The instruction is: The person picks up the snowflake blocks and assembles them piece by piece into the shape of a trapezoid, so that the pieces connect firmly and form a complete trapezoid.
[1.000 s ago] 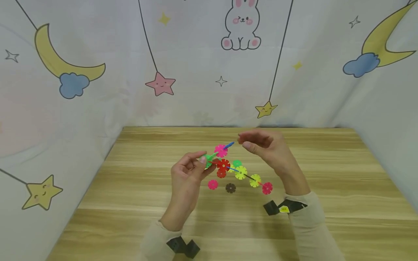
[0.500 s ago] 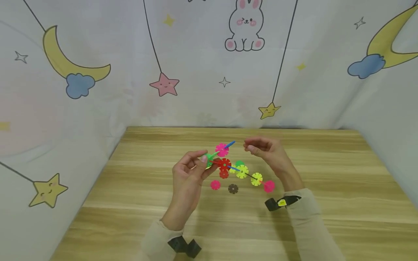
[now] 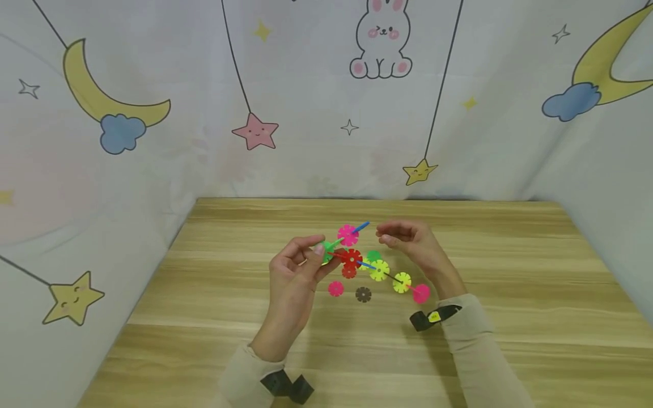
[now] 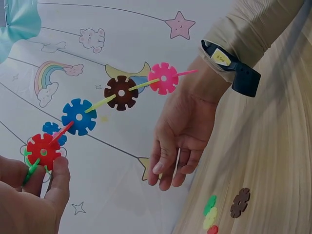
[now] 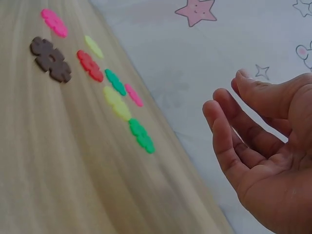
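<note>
Left hand pinches a chain of linked discs, which stretches rightward | right hand, fingers loosely bent, hovers apart | brown disc lies between the wrists

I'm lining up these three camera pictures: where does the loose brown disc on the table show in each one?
Head: loose brown disc just right of centre, below the middle.
Left wrist: loose brown disc at lower right; not the joined brown disc higher up.
Right wrist: loose brown disc at upper left.
Shared landmark: the right hand, upper right of it in head, upper left in left wrist, lower right in right wrist.
</note>
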Demonstrator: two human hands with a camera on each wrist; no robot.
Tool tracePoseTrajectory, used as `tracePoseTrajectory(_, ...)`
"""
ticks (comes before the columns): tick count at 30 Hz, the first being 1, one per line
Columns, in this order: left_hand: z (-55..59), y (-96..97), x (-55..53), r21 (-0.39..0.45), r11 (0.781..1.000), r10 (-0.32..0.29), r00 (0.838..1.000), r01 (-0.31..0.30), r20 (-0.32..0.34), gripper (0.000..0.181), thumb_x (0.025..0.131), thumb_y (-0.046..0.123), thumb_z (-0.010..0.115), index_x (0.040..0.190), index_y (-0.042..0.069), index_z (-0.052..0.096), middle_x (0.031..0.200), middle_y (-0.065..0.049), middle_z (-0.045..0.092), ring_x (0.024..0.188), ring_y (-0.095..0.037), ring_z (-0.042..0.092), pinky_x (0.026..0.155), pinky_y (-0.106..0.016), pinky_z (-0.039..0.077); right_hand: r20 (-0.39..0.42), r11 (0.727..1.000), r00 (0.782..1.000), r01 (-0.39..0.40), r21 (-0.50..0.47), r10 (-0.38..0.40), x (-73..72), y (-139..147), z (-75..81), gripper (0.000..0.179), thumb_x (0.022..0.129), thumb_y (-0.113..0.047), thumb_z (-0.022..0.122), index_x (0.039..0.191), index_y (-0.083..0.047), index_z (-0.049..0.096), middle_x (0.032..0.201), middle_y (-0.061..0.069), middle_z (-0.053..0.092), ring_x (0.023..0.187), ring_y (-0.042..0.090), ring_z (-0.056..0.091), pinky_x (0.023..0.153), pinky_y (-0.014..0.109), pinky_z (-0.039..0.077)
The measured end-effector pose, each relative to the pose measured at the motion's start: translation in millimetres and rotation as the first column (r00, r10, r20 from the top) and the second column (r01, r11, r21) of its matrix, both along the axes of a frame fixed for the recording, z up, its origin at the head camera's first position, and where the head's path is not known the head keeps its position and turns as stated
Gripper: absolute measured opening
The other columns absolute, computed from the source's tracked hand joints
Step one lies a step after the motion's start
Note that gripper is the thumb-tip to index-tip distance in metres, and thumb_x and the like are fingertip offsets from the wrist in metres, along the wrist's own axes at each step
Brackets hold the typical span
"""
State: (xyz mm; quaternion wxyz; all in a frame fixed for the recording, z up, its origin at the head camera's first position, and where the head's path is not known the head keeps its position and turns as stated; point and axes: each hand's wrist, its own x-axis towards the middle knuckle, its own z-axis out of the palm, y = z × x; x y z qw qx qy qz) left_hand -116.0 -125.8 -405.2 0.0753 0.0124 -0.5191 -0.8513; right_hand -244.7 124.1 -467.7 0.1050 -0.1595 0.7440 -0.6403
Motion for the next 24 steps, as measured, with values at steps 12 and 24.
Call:
tracePoseTrajectory(12, -2.2, 1.2, -2.0, -0.018, 1.000, -0.001, 1.000, 0.002, 0.017, 0.014, 0.104, -0.002, 0.064, 0.111, 0.007, 0.073, 0.084, 0.000, 0.063, 0.090, -0.015, 0.077, 0.095, -0.042, 0.067, 0.041, 0.993, 0.999, -0.001, 0.114, -0.003, -5.6, -6.5, -31.3, 0.031, 0.102, -0.011, 0.074, 0.132, -0.004, 0.072, 0.136, 0.021, 0.071, 0.094, 0.017, 0.066, 0.076, 0.023, 0.057)
tracePoseTrajectory(24, -1.2, 3.9, -2.0, -0.019, 1.000, -0.012, 1.000, 0.013, 0.021, 0.014, 0.104, -0.002, 0.065, 0.111, 0.007, 0.073, 0.089, -0.001, 0.065, 0.091, -0.015, 0.075, 0.096, -0.042, 0.067, -0.061, 0.951, 0.998, 0.007, 0.310, 0.013, -4.9, -15.8, -36.9, 0.034, 0.096, -0.006, 0.080, 0.129, -0.003, 0.074, 0.131, 0.020, 0.075, 0.070, 0.015, 0.048, 0.056, 0.021, 0.044)
